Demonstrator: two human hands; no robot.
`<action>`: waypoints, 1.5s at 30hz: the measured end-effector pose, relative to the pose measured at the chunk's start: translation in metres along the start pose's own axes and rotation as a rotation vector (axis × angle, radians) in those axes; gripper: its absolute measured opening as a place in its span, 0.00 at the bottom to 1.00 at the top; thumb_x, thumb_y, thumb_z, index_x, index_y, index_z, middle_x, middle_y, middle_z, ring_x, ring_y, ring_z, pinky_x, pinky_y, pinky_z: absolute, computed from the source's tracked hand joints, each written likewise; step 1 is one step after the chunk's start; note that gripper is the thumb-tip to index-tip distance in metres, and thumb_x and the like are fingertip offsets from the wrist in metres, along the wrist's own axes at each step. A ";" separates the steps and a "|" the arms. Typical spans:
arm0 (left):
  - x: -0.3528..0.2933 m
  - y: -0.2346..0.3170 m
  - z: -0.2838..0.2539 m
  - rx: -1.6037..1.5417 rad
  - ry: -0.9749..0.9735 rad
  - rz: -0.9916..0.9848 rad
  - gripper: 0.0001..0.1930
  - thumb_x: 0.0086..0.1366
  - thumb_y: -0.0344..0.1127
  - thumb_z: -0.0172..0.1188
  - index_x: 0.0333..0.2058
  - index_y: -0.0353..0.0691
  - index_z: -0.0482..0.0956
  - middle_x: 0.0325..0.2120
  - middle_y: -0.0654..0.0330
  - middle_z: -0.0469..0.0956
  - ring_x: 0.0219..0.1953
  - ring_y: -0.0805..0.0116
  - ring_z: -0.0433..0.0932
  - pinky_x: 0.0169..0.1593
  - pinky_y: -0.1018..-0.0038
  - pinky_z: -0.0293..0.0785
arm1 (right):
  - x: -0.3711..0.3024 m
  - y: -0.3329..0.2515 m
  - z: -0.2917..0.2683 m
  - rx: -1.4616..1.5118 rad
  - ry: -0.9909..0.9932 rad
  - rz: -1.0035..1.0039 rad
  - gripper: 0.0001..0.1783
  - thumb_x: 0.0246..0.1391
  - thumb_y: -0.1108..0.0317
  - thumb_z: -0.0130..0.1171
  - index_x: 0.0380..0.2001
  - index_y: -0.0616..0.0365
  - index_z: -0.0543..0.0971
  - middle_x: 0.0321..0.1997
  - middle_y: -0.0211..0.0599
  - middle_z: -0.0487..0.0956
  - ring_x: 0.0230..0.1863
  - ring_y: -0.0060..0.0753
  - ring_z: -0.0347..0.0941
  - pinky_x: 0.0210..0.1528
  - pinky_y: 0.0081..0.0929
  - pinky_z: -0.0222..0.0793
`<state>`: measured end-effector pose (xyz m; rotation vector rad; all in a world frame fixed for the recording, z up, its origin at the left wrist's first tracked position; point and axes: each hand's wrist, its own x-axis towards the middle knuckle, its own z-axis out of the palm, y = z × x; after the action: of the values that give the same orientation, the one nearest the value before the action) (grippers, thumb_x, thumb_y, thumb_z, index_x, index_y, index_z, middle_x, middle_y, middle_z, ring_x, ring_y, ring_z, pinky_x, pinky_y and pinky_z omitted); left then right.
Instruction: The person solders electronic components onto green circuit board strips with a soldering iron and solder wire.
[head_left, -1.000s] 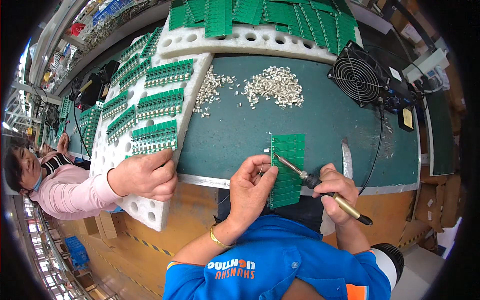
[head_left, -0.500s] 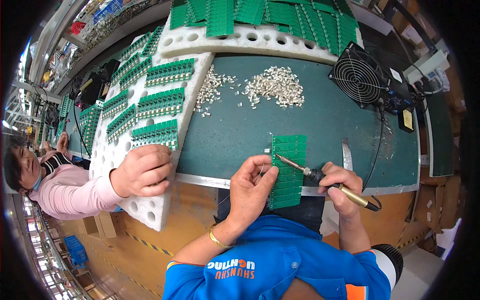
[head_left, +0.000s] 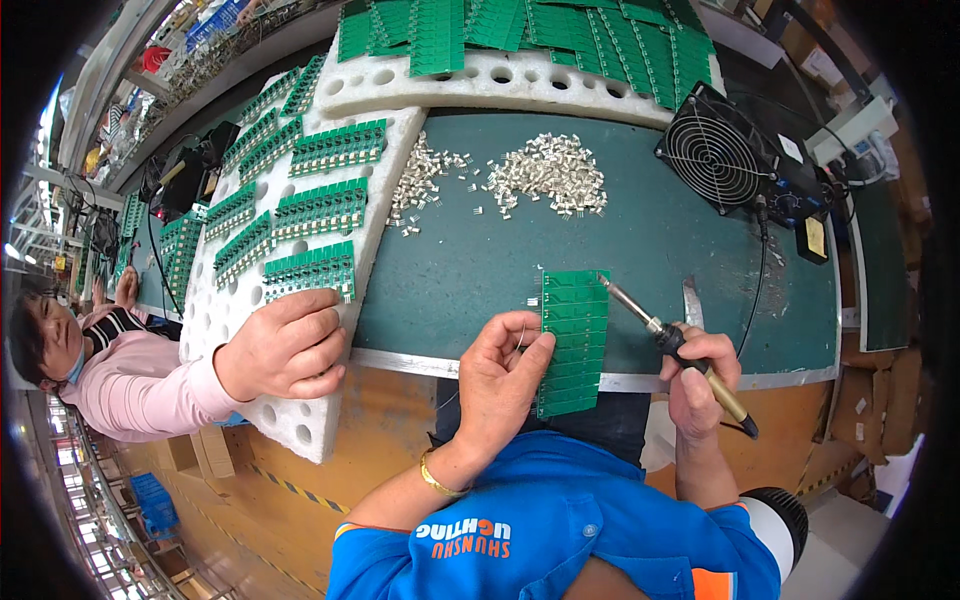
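Head view. Hands at work w/ a circuit board and an iron. L hand (head_left: 505, 370): closed, thumb vs. fingers, gripping the L long edge of a green PCB (head_left: 575, 345); board lies btwn the two hands, its near end past the bench's front edge. Thin wire (head_left: 521, 336) shows at the same fingers. R hand (head_left: 700, 375): closed around a soldering iron (head_left: 668, 340), tip at the PCB's far R corner; contact, can't tell. Just beyond R hand: curved metal strip (head_left: 693, 310) on the bench mat (head_left: 470, 270). Farther beyond, to R: black fan (head_left: 712, 155). Well beyond L hand: large pile of small white connectors (head_left: 550, 172), smaller pile (head_left: 420, 180) to its L. L of L hand: white foam slab (head_left: 390, 170) w/ rows of populated boards (head_left: 320, 208); co-worker's hand (head_left: 290, 345), fingers curled, at its near end (contents: can't tell). Farthest from both hands: foam block (head_left: 440, 92) w/ more green boards (head_left: 437, 38).
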<state>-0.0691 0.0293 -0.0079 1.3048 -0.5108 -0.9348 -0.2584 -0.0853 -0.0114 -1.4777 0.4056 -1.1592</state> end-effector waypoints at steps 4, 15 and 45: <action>0.000 0.000 0.001 0.009 0.009 0.016 0.09 0.66 0.26 0.60 0.45 0.36 0.75 0.33 0.67 0.78 0.22 0.92 0.62 0.24 0.89 0.56 | -0.004 0.003 0.004 -0.043 0.017 0.041 0.13 0.50 0.77 0.58 0.41 0.61 0.73 0.26 0.36 0.74 0.28 0.24 0.69 0.36 0.26 0.66; 0.000 0.000 0.001 0.044 0.029 0.005 0.08 0.66 0.27 0.61 0.43 0.36 0.76 0.32 0.68 0.78 0.22 0.91 0.62 0.24 0.88 0.57 | 0.004 0.006 0.028 -0.402 -0.172 -0.112 0.11 0.62 0.71 0.57 0.46 0.63 0.74 0.32 0.43 0.78 0.32 0.34 0.77 0.35 0.28 0.73; 0.026 0.023 -0.015 0.685 0.079 0.393 0.07 0.57 0.25 0.65 0.36 0.36 0.82 0.28 0.54 0.78 0.28 0.62 0.78 0.33 0.69 0.74 | -0.018 0.016 0.022 -0.400 0.022 -0.038 0.20 0.60 0.82 0.53 0.53 0.55 0.63 0.52 0.44 0.67 0.47 0.27 0.66 0.50 0.23 0.64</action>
<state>-0.0364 0.0171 0.0063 1.7535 -1.0399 -0.3771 -0.2426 -0.0634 -0.0297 -1.8242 0.6556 -1.1694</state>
